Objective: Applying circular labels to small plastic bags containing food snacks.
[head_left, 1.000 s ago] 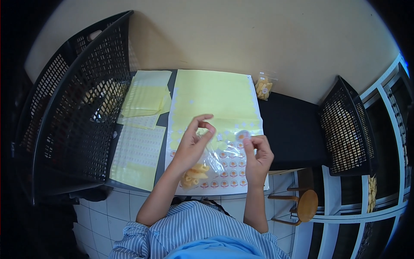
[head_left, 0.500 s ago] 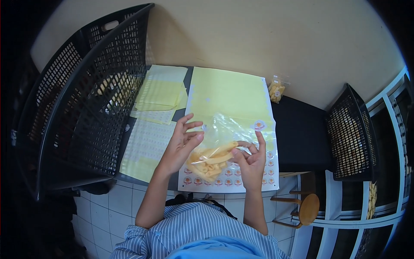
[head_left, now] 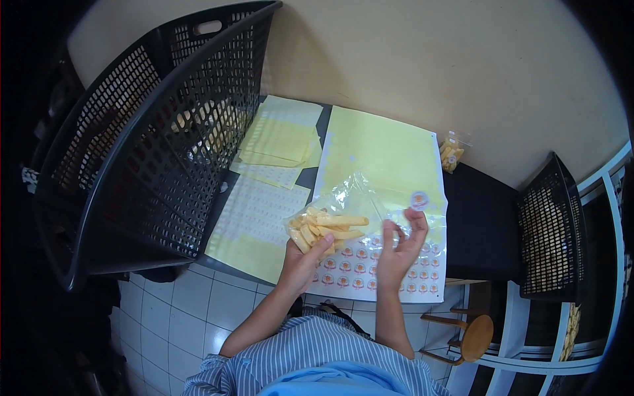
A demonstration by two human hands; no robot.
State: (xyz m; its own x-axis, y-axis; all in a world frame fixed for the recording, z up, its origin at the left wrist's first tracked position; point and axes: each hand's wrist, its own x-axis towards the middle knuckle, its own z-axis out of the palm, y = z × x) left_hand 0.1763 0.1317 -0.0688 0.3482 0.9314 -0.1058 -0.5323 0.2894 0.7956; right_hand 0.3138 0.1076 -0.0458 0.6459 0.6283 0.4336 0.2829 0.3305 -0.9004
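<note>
My left hand (head_left: 305, 265) is closed round the lower part of a clear plastic bag (head_left: 356, 198), with its thumb across the front. Pale yellow stick-shaped snacks (head_left: 330, 224) lie in the bag, whose upper part spreads loosely to the right. Beside the bag, my right hand (head_left: 401, 254) has a round white sticker (head_left: 419, 200) with an orange and red print at its raised index fingertip. Its other fingers are curled. Beneath both hands lies a large sticker sheet (head_left: 432, 272), with rows of round stickers on its near part and bare yellow backing beyond.
Smaller sheets (head_left: 271, 142) overlap at the table's left. A large black mesh crate (head_left: 165, 152) rises there, holding bagged snacks. A filled bag (head_left: 452, 156) leans against the wall at the back right. Another black crate (head_left: 551, 231) stands far right, above a wooden stool (head_left: 477, 336).
My left hand has taken hold of the bag from below and tilted it. My right hand has let go of the snack end, still carrying the sticker. The view has shifted.
</note>
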